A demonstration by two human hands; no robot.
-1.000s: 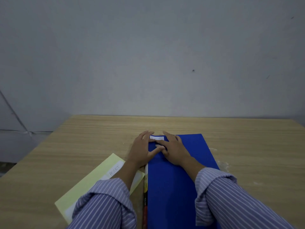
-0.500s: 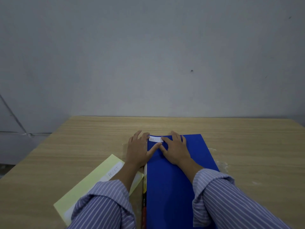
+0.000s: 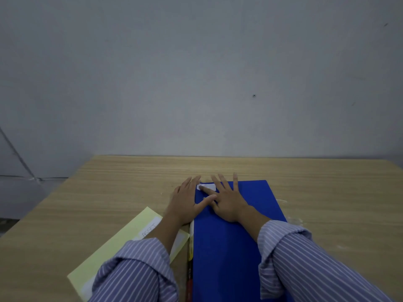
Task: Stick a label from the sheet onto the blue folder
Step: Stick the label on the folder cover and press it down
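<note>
Left hand point(image 3: 185, 201) flat, fingers spread, at the folder point(image 3: 226, 247) left edge, right hand point(image 3: 229, 201) splayed beside the label point(image 3: 208, 187) at its far-left corner, sheet point(image 3: 122, 240) left, table point(image 3: 327, 192) bare right

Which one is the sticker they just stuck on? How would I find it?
Find the big blue folder lying on the wooden table. Go to its far left corner, between the two hands. The label is the small white rectangle there, the only white patch on the blue, with a right hand fingertip pressing it.

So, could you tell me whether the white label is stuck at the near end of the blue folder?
No, the white label sits at the far left corner of the blue folder.
</note>
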